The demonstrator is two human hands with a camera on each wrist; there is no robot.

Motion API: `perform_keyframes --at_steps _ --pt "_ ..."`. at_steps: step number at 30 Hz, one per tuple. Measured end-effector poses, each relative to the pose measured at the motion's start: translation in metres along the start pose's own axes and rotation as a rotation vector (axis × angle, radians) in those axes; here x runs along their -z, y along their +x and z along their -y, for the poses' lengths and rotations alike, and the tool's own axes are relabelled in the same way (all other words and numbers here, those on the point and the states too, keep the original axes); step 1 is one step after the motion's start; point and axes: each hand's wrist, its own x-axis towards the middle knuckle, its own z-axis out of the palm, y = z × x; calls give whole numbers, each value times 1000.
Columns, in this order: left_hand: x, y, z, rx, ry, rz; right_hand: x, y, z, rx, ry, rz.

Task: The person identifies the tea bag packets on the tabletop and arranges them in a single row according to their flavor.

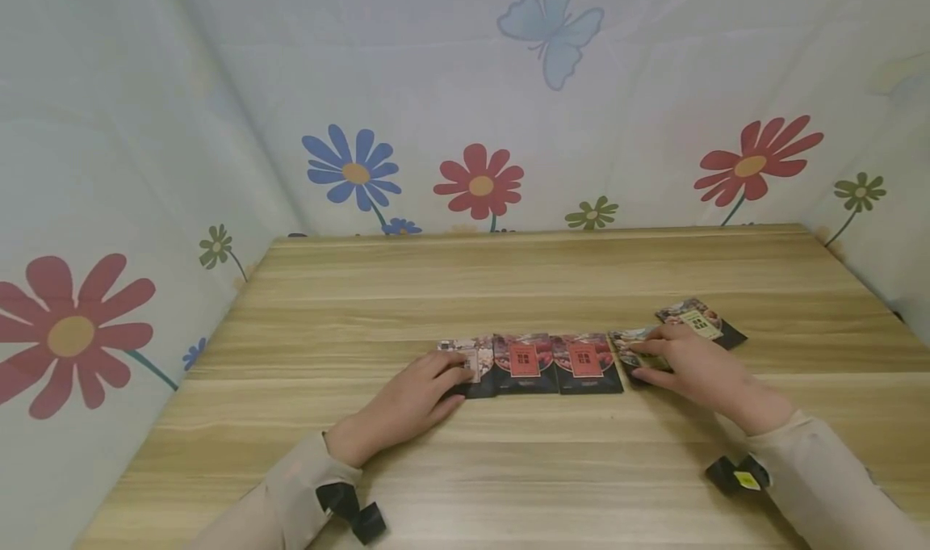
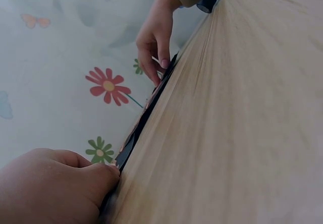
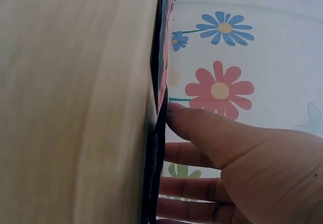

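Flat black sachets with printed fronts lie in a row on the table. My left hand (image 1: 407, 400) rests its fingers on the pale-printed sachet (image 1: 479, 384) at the left end, with the thumb at its lower edge. Beside it are two sachets with red labels, one nearer the left (image 1: 525, 363) and one nearer the right (image 1: 587, 363). At the right end, my right hand (image 1: 697, 372) touches a sachet with a yellow-green label (image 1: 630, 358) and partly covers it. In the right wrist view, the thumb and fingers (image 3: 189, 186) press on the sachets' face.
One more sachet with a yellow-green label (image 1: 705, 324) lies tilted behind the right hand. The wood-grain table (image 1: 465, 283) meets a floral-printed cloth backdrop (image 1: 639, 90) at its far edge. A black wrist camera sits at each sleeve.
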Motion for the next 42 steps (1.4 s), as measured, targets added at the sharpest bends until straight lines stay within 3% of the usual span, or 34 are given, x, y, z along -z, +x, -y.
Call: perform_keyframes --at_steps 20,42 --pt "2 -1 -2 31 8 16 3 2 8 -26 4 18" --pt "2 -1 -1 14 7 22 8 2 9 -76 -5 21"
